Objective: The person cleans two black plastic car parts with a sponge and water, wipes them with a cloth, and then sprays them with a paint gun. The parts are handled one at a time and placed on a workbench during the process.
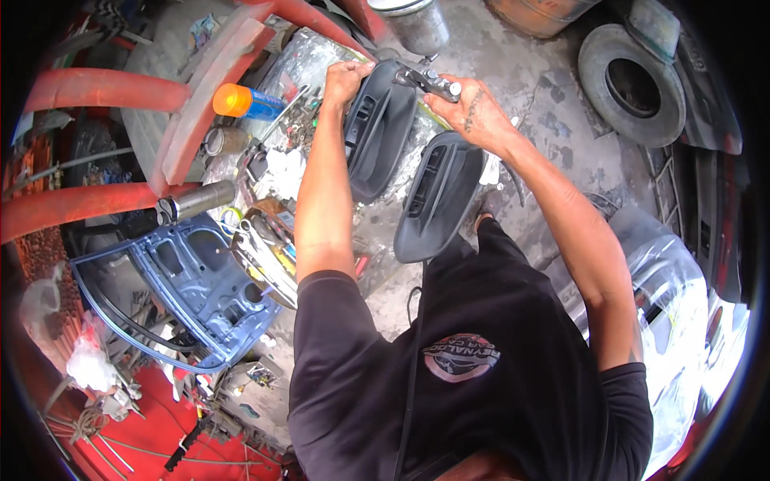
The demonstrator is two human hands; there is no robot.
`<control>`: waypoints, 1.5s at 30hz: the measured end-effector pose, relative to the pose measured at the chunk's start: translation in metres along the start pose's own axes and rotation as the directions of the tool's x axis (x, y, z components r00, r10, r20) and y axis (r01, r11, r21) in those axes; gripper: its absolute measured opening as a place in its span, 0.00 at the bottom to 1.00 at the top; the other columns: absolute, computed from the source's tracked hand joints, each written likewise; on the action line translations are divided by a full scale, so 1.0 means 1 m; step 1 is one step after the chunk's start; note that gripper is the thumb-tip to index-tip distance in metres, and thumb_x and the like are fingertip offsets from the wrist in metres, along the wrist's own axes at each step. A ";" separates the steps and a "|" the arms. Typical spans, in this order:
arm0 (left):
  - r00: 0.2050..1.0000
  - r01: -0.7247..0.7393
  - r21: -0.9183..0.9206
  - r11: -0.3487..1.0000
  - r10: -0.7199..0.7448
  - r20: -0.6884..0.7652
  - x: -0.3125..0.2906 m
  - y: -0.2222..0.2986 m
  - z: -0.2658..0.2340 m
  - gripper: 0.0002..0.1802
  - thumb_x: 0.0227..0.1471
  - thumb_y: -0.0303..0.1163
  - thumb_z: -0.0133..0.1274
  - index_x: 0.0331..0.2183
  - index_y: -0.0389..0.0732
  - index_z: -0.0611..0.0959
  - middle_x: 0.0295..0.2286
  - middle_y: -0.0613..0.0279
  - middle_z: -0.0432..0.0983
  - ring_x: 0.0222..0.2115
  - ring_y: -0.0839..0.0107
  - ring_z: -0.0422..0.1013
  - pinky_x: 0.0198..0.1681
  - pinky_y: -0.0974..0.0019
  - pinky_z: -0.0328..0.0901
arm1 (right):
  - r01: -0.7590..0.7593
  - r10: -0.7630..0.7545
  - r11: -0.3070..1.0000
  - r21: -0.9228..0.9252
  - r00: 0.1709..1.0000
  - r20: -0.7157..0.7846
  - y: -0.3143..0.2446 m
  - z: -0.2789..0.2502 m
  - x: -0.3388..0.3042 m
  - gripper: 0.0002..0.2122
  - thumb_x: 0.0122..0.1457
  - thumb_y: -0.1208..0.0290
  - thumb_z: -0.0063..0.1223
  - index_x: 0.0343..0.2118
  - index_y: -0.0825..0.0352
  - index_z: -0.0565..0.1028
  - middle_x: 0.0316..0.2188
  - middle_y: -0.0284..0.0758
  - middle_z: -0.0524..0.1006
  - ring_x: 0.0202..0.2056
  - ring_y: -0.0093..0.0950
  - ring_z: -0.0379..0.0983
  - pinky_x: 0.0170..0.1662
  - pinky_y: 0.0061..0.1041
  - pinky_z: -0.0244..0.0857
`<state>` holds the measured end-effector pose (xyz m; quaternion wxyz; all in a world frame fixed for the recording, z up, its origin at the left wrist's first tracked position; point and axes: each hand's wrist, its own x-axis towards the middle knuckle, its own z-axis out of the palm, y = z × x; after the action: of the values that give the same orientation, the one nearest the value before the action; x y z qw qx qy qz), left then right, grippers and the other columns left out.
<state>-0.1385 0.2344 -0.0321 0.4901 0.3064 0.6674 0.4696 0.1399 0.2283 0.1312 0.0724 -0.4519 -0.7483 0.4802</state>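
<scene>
A black car door armrest point(382, 132) with switch openings lies on the cluttered bench at the centre. At its far left edge, my left hand point(345, 83) is closed, with the fingertips pinched against the armrest. My right hand point(472, 111) is wrapped round a small metal spray gun point(428, 82), whose head points left over the far end of that armrest. Part of the gun's handle is hidden by my fingers. A second black door armrest point(437, 196), much like the first, rests nearer to me and to the right, touched by neither hand.
An orange-capped blue spray can point(249, 103) and scattered tools stand left of my forearm. A blue car door shell point(188, 293) leans at the lower left, below red metal bars point(104, 90). At the far right lies a tyre point(632, 84); a metal bucket point(415, 28) stands behind.
</scene>
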 end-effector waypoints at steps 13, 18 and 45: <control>0.991 -0.136 0.120 0.983 0.135 0.017 0.004 -0.006 -0.006 0.14 0.56 0.35 0.65 0.23 0.38 0.85 0.18 0.70 0.75 0.18 0.80 0.66 0.22 0.69 0.61 | 0.063 -0.074 0.989 -0.131 0.993 -0.086 -0.001 0.011 0.013 0.30 0.61 0.52 0.54 0.57 0.74 0.73 0.26 0.47 0.80 0.39 0.44 0.80 0.51 0.39 0.70; 0.996 -0.088 0.007 0.996 0.088 -0.013 0.002 -0.010 0.002 0.13 0.57 0.33 0.63 0.23 0.38 0.85 0.19 0.69 0.76 0.19 0.81 0.66 0.23 0.69 0.63 | 0.082 -0.087 0.993 -0.080 0.995 -0.052 -0.007 0.010 0.014 0.20 0.63 0.56 0.55 0.47 0.71 0.76 0.22 0.42 0.74 0.30 0.35 0.71 0.40 0.36 0.67; 0.912 -0.411 0.294 0.863 0.392 0.123 0.002 -0.019 0.007 0.20 0.60 0.43 0.59 0.32 0.32 0.87 0.23 0.50 0.79 0.26 0.71 0.74 0.34 0.60 0.68 | 0.162 -0.172 0.969 -0.189 0.984 -0.040 -0.002 0.007 0.022 0.23 0.62 0.56 0.55 0.52 0.71 0.76 0.26 0.45 0.78 0.34 0.39 0.75 0.44 0.38 0.67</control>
<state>-0.1315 0.2312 -0.0512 0.3459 0.5262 0.6402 0.4400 0.1219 0.2400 0.1218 0.0913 -0.4055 -0.8226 0.3880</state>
